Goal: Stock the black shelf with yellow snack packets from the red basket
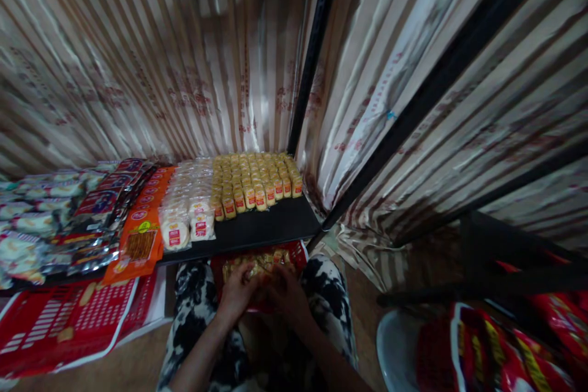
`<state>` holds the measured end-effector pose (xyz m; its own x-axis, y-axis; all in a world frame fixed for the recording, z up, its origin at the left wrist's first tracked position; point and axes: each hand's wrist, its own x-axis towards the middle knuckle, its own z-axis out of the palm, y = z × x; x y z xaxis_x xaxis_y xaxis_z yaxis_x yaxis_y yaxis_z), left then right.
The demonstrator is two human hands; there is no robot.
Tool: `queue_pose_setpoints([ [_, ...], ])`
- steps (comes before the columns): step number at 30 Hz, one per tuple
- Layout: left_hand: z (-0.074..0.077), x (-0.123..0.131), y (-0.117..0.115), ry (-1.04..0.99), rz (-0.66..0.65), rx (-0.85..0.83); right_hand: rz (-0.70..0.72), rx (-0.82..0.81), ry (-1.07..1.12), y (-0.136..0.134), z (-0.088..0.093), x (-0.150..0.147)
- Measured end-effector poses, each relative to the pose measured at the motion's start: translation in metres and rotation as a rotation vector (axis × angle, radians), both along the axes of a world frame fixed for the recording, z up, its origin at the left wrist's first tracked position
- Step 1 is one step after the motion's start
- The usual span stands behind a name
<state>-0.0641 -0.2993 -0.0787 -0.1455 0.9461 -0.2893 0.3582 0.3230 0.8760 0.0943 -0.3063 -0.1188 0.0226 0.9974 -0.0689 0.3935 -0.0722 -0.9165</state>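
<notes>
Between my knees a red basket (298,252) with a white rim holds small yellow wrapped snack packets (232,267). Both hands are low in it. My left hand (239,291) is curled, fingers closed over some of the packets. Opposite it, my right hand (289,297) bends inward and also grips at the packets; its fingertips are partly hidden in shadow. Just beyond, on a black shelf (261,226), similar yellow packets (250,180) stand in tight rows, their red labels facing me.
Left along the shelf lie round white packaged cakes (188,220), an orange snack bag (142,226), dark packets (108,196) and white packets (41,208). A red basket (87,318) sits below. Black posts (390,141) rise rightward; red bags (496,349) and a pale basin (395,349) are lower right.
</notes>
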Motion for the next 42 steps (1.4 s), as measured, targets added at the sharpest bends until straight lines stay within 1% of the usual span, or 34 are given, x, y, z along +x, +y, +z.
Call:
queue_pose_setpoints([
  [2,0.008,0.000,0.004,0.039,-0.061,0.069,0.044,0.087,-0.051,0.002,0.007,0.000],
  [4,0.015,0.001,0.008,0.071,-0.094,0.113,0.079,0.136,-0.083,0.005,0.016,-0.001],
  [8,0.027,0.002,0.017,0.139,-0.167,0.140,0.136,0.108,-0.081,0.015,0.032,0.001],
  [12,0.039,0.002,0.025,0.205,-0.237,0.149,0.229,0.088,-0.041,0.028,0.041,0.005],
  [14,0.044,0.002,0.029,0.210,-0.248,0.140,0.277,0.100,-0.048,0.034,0.046,0.005],
  [16,0.047,0.003,0.032,0.211,-0.235,0.131,0.289,0.100,-0.060,0.039,0.049,0.005],
  [19,0.046,0.005,0.036,0.211,-0.195,0.135,0.240,0.089,-0.048,0.046,0.051,0.003],
  [24,0.037,0.007,0.045,0.138,-0.122,0.190,0.194,0.082,0.016,0.053,0.051,0.002],
  [27,0.035,0.011,0.053,0.117,-0.145,0.232,0.173,0.099,-0.009,0.058,0.051,0.006],
  [32,0.039,0.024,0.070,0.152,-0.194,0.245,0.113,0.096,-0.018,0.067,0.048,0.016],
  [34,0.040,0.029,0.078,0.170,-0.200,0.262,0.098,0.088,0.010,0.073,0.045,0.020],
  [36,0.041,0.036,0.088,0.178,-0.193,0.288,0.058,0.114,0.026,0.081,0.043,0.025],
  [42,0.048,0.062,0.128,0.269,-0.154,0.341,-0.162,0.277,-0.019,0.122,0.038,0.041],
])
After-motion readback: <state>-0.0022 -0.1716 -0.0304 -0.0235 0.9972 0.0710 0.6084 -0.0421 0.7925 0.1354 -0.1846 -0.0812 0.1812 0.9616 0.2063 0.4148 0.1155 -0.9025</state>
